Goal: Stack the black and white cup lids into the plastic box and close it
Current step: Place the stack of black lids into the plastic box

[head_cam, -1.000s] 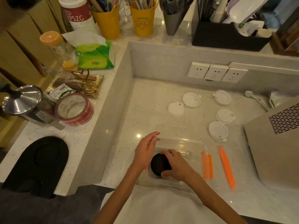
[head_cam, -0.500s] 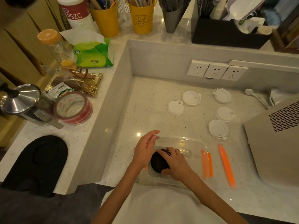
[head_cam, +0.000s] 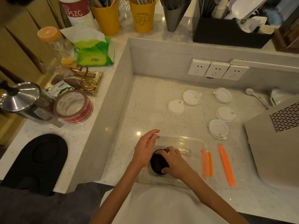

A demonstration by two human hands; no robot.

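Beyond plastic box [head_cam: 196,145]: bare table [head_cam: 153,113] — open up to white lids [head_cam: 218,128].
Right: beige appliance [head_cam: 275,151] blocks.
Left: raised ledge [head_cam: 103,130] walls.

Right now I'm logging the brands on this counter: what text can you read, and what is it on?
"KPSZG": on the red label of the white canister.
Blurred, unreadable: the logo on the green tissue pack.
Too small to read: the print on the yellow cup, tape roll and small sachet.
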